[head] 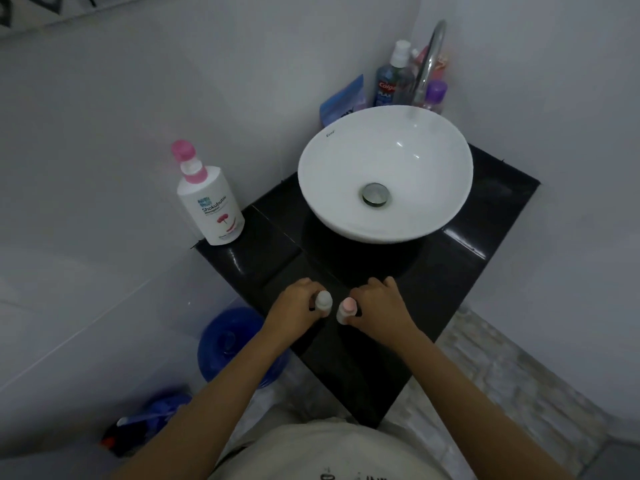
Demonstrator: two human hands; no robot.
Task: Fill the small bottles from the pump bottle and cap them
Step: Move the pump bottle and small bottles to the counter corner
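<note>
Hands hold one small bottle each on the black glossy desk point(460, 258). The left hand point(294, 304) has its grip clamped on the small white-capped bottle point(323, 301); the right hand point(379, 304) on the small pink-capped bottle point(346, 310). The white pump bottle with pink pump point(211, 199) stands at the far left corner, beside the white round sink bowl point(384, 174).

White walls point(121, 98), black counter point(485, 237), seemingly tiled floor point(502, 375).
</note>
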